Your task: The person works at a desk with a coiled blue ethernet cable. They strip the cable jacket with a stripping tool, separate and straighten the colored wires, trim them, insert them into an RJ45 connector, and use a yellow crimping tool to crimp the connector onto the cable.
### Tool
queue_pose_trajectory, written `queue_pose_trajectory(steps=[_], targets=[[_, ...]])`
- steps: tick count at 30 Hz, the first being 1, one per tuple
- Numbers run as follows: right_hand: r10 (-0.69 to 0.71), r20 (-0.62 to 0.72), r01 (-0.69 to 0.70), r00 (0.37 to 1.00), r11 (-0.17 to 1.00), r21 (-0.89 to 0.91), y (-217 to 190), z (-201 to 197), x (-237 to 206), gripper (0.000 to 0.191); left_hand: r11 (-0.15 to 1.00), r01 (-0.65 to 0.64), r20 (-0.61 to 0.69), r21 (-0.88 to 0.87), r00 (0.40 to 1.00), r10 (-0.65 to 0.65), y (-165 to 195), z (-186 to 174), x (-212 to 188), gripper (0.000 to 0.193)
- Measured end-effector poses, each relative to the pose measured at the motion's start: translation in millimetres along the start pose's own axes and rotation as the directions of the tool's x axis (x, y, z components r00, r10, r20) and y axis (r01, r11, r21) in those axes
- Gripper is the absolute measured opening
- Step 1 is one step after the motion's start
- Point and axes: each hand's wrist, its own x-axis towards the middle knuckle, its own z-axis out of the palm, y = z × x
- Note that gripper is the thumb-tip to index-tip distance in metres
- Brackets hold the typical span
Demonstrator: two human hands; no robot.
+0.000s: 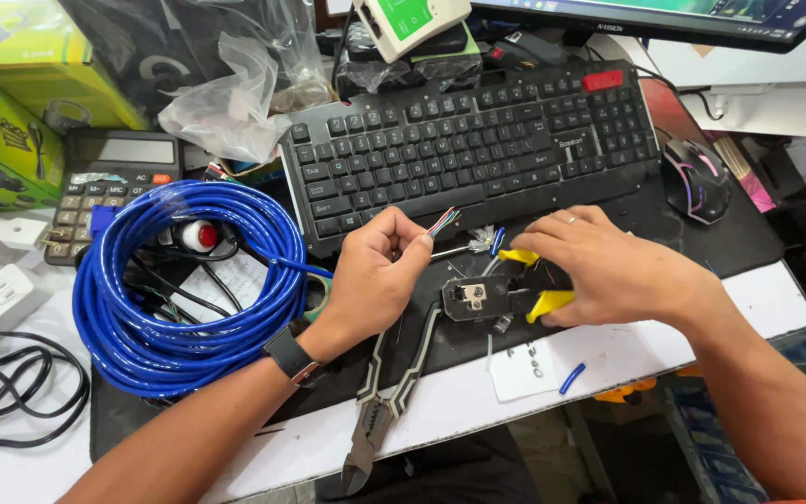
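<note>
The left hand pinches the blue cable's fanned wires upright (keeping them sorted), while the right hand grasps the yellow-handled crimper beside 1 keyboard.

one blue cable coil is lying left of the fingers, one keyboard above them, one crimping tool and one pair of pliers below.

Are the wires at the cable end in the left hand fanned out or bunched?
Fanned out. The coloured wires spread apart past the left hand, which pinches the blue cable end.
</note>
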Motion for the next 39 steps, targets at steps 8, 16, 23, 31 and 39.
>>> queue_pose_trajectory(steps=[8,16,23,31,39], targets=[[0.144,-0.262,0.066,0.954,0.753,0.654,28,-4,-8,0.07,0.999,0.023,-0.004,-0.041,1.0,-0.023,1,-4,-1,0.014],[0.181,-0.066,0.063,0.981,0.022,0.998,8,24,29,0.052,1.0,0.028,0.03,-0.01,0.999,-0.028,2,-3,-1,0.014],[0.175,-0.031,0.006,0.984,0.139,0.99,-17,30,55,0.037,0.999,-0.032,0.053,-0.002,0.998,0.032,4,-3,-3,0.013],[0.194,-0.09,-0.016,0.977,0.486,0.874,-43,26,59,0.031,0.997,-0.059,0.027,0.04,0.998,0.057,1,-5,-2,0.015],[0.205,-0.073,-0.038,0.976,0.49,0.871,-58,24,63,0.024,0.998,-0.046,0.01,-0.05,0.999,0.047,-2,-6,1,0.012]])
